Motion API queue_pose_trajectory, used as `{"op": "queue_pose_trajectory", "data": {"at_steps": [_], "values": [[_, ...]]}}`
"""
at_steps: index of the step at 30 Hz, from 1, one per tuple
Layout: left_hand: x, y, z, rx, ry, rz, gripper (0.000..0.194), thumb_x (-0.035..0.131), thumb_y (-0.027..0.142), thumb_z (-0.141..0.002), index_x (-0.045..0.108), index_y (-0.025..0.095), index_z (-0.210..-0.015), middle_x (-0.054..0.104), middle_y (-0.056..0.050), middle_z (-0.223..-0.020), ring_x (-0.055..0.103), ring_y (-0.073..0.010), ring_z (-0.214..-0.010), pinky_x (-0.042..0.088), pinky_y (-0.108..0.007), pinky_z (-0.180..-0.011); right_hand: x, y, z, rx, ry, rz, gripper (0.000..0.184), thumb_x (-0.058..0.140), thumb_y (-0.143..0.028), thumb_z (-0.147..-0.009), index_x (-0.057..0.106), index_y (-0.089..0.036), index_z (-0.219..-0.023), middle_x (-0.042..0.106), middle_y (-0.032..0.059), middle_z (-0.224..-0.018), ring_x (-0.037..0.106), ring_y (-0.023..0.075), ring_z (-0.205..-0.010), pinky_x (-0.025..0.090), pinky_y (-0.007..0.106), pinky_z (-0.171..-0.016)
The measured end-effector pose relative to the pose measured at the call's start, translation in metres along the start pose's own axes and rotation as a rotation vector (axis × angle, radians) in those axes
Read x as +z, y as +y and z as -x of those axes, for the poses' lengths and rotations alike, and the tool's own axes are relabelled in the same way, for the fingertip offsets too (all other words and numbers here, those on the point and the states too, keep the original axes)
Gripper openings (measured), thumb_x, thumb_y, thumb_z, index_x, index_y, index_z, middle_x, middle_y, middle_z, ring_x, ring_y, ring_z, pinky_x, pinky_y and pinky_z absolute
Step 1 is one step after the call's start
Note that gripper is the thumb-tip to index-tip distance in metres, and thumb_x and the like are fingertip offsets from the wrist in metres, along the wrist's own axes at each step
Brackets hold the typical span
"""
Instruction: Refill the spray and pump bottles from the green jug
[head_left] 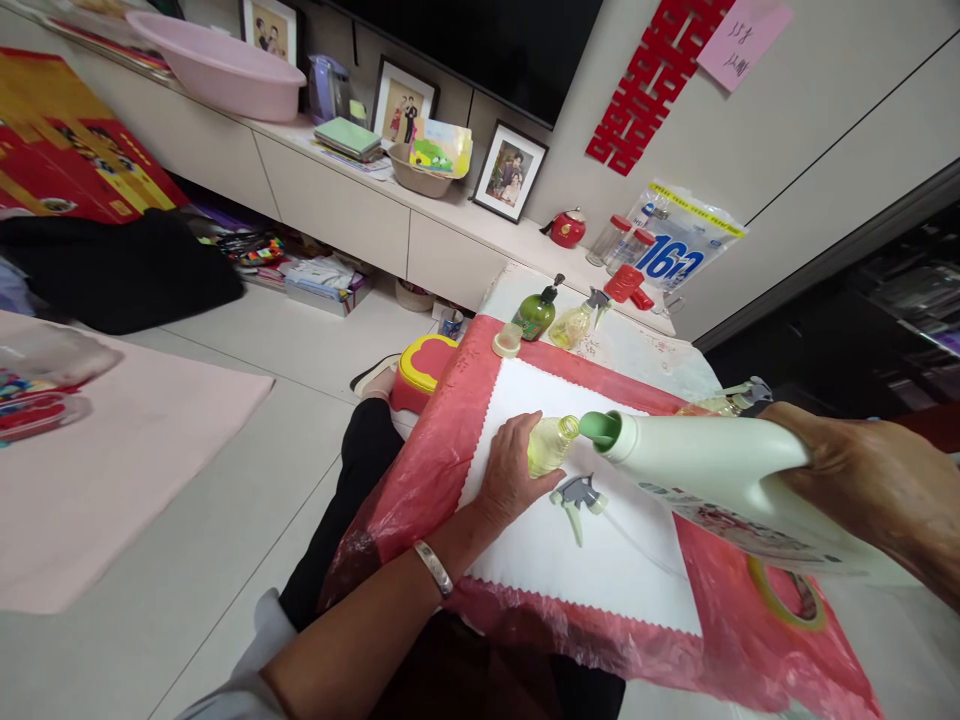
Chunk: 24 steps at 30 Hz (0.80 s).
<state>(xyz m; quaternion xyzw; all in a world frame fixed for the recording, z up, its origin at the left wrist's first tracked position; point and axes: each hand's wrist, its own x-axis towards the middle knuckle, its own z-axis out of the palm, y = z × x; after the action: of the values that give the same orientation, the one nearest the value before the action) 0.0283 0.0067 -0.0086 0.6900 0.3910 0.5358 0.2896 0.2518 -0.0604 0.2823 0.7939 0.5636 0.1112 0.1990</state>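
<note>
My left hand (511, 465) is wrapped round a small clear bottle (550, 447) with yellowish liquid, its open neck tilted right. In my right hand (862, 475) is a large pale green detergent jug (701, 450), gripped by its handle and tipped on its side. The jug's green spout (600, 428) is at the bottle's mouth; I cannot make out a stream of liquid. Just below them a grey and pale green spray trigger head (580, 500) lies on the white sheet (607, 580), its thin tube trailing right. A translucent cap (507, 341) stands at the sheet's far left corner.
Beyond the sheet stand a green pump bottle (535, 312) and a spray bottle (574, 325). Another spray bottle (724, 402) is partly behind the jug. A tape roll (786, 592) lies on the red plastic cover (420, 490). A red and yellow stool (424, 372) is at the left.
</note>
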Motion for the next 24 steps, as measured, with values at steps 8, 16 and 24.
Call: {"op": "queue_pose_trajectory", "data": {"at_steps": [8,16,24], "values": [[0.002,-0.001,0.001,-0.010,0.001,-0.007,0.089,0.086,0.026,-0.066,0.041,0.020,-0.142,0.058,-0.015,-0.136,0.059,-0.0353,-0.126,0.050,-0.055,-0.107,-0.011,-0.011,0.003,0.080,-0.137,0.033,0.039,0.051,-0.043,-0.072,0.063,-0.044,-0.109,0.067,-0.0039,-0.090,0.061,0.0225,-0.079,0.039,0.033,-0.066],[0.001,0.000,0.001,0.008,0.003,-0.002,0.089,0.086,0.028,-0.067,0.040,0.021,-0.142,0.059,-0.015,-0.136,0.059,-0.0349,-0.125,0.050,-0.054,-0.107,-0.011,-0.005,0.002,0.071,-0.130,0.033,0.043,0.047,-0.046,-0.069,0.063,-0.045,-0.109,0.066,-0.0027,-0.089,0.060,0.0229,-0.079,0.040,0.033,-0.066],[0.002,-0.001,0.001,-0.009,-0.010,-0.003,0.090,0.086,0.027,-0.067,0.039,0.021,-0.143,0.057,-0.015,-0.137,0.058,-0.0350,-0.126,0.049,-0.054,-0.108,-0.012,-0.007,0.001,0.070,-0.115,0.005,0.046,0.044,-0.052,-0.062,0.064,-0.044,-0.103,0.065,-0.0023,-0.088,0.059,0.0231,-0.078,0.040,0.034,-0.066]]}}
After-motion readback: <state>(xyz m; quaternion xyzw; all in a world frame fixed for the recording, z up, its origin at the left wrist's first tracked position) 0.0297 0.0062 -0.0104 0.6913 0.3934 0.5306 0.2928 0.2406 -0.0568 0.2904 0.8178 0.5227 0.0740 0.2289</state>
